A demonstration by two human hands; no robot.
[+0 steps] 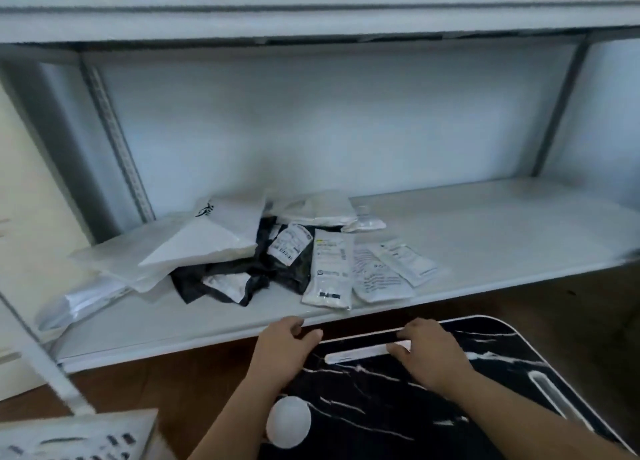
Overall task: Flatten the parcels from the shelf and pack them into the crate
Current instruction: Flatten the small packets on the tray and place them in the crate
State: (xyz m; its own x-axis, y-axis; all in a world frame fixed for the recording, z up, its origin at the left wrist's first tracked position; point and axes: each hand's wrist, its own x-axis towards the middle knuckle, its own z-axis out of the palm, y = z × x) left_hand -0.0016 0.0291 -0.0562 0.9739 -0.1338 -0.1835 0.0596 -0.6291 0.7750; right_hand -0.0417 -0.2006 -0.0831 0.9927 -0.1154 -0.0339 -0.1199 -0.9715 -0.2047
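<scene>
The parcels (277,252) lie heaped on the shelf (485,238), at 12 o'clock from both hands. The left hand (280,349) hovers loosely curled, holding nothing. The right hand (429,352) rests relaxed fingers on the black marbled tray (398,407).

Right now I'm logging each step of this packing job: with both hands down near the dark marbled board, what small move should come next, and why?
Probably reach the left hand up to the white labelled parcel at the shelf's front edge. Neither it nor the right hand holds a parcel, and that one lies nearest.
</scene>
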